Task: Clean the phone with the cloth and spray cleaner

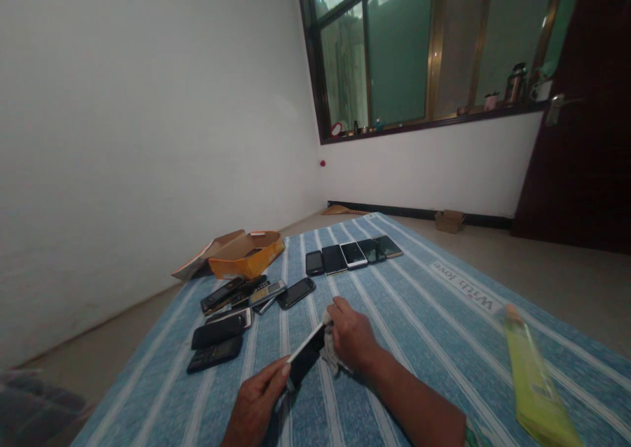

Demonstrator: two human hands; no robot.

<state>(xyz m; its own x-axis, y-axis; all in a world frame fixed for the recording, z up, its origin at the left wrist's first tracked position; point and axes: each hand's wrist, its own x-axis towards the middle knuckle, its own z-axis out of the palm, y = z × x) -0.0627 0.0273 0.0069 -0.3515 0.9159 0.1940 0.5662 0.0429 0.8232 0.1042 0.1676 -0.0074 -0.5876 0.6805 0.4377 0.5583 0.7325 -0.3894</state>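
**Surfaces around the mat: glass, plastic, cloth, card**

The smartphone (304,361) in my grip: glossy black glass face, smooth pale edge, possibly metal. The rag (331,352) is soft, matt grey cloth. Under everything, the striped blue mat (444,315) looks like rough woven cloth. Centre top, the row of phones (353,255) has shiny glass screens. Left of centre, the keypad phones (221,294) are mostly dull dark plastic, one with a silvery face. The orange box (246,256) is smooth, lightly glossy card. At right, the yellow-green tube (535,388) looks like plastic, though blurred. Upper right, the dark door (582,171) looks like polished wood, with a shiny metal handle (556,108).
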